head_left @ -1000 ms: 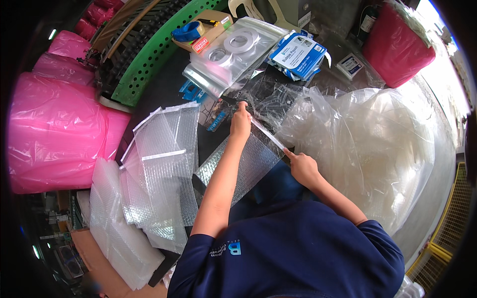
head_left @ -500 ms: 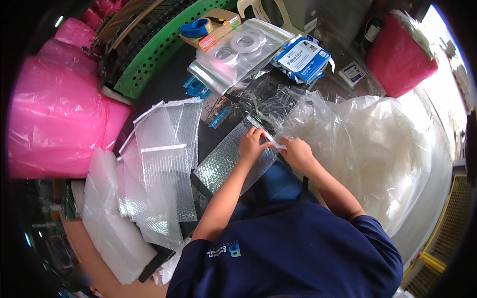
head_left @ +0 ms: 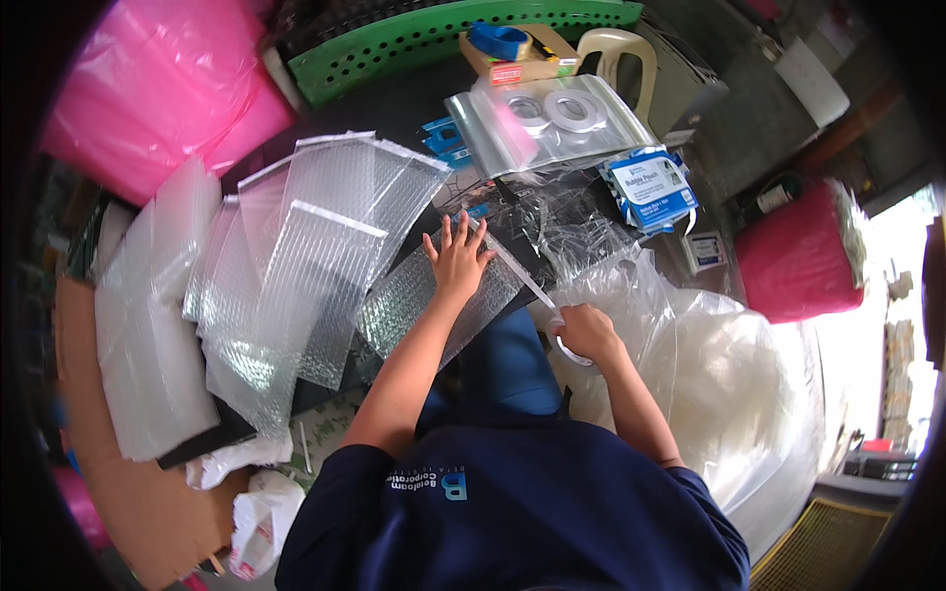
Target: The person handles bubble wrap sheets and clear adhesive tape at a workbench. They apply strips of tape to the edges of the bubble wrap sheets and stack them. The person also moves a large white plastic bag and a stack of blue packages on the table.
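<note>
A bubble-wrap pouch [head_left: 419, 297] lies flat on the dark table in front of me. My left hand [head_left: 457, 258] rests on its upper part, fingers spread. Along the pouch's upper right edge runs a white tape strip [head_left: 519, 266], stretched out past the corner toward my right hand. My right hand [head_left: 589, 333] is closed on a roll of white tape [head_left: 570, 353], whose rim shows below the fingers. Left of the pouch, several more bubble pouches [head_left: 325, 236] lie fanned over one another, with white strips along their top edges.
A big clear plastic bag [head_left: 709, 374] bulges at the right. At the back are clear film [head_left: 616, 123] bearing two tape rolls [head_left: 574, 110], a cardboard box [head_left: 547, 61] and blue-white packs [head_left: 650, 192]. Folded bubble wrap [head_left: 153, 325] and a pink bundle [head_left: 168, 89] stand left.
My right hand has drawn away from my left hand, down and right, and a length of tape now spans between. My left hand has flattened onto the pouch. The view has turned.
</note>
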The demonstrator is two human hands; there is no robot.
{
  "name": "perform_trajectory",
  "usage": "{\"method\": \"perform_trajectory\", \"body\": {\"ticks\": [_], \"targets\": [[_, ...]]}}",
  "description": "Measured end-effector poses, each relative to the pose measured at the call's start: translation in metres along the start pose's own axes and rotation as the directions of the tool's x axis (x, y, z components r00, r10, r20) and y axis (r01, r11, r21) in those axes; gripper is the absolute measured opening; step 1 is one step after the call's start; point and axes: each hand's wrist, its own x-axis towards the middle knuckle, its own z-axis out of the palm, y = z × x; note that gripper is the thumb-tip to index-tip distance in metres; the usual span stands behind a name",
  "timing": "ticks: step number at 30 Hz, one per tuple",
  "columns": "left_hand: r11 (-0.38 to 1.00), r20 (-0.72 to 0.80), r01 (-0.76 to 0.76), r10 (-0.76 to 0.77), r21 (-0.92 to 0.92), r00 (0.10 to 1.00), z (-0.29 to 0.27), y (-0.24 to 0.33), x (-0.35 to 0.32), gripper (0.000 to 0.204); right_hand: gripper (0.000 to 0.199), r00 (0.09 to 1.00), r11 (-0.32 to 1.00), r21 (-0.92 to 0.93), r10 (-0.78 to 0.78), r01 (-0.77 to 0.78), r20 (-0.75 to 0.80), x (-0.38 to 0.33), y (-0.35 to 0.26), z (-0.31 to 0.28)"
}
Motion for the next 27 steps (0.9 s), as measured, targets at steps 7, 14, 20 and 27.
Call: {"method": "perform_trajectory", "body": {"ticks": [7, 14, 20, 27], "targets": [[0.789, -0.176, -0.206, 0.126, -0.578, 0.976, 0.019, 0.000, -0.002, 0.012, 0.040, 0.984, 0.997, -0.012, -0.080, 0.079, -0.159, 0.051, -0.005, -0.049], [0.857, -0.053, 0.077, -0.121, -0.510, 0.991, 0.011, 0.009, 0.009, 0.032, 0.031, 0.932, 0.932, -0.335, -0.238, 0.139, -0.275, 0.139, 0.013, -0.087], [0.851, -0.068, 0.087, -0.142, -0.519, 0.988, 0.021, 0.003, 0.008, 0.041, 0.020, 0.747, 0.775, -0.249, -0.629, 0.580, -0.217, 0.159, 0.003, -0.036], [0.850, 0.070, 0.215, -0.208, -0.481, 0.976, 0.008, 0.010, 0.014, 0.047, 0.007, 0.644, 0.705, -0.374, -0.707, 0.603, -0.293, 0.144, 0.000, -0.003]]}}
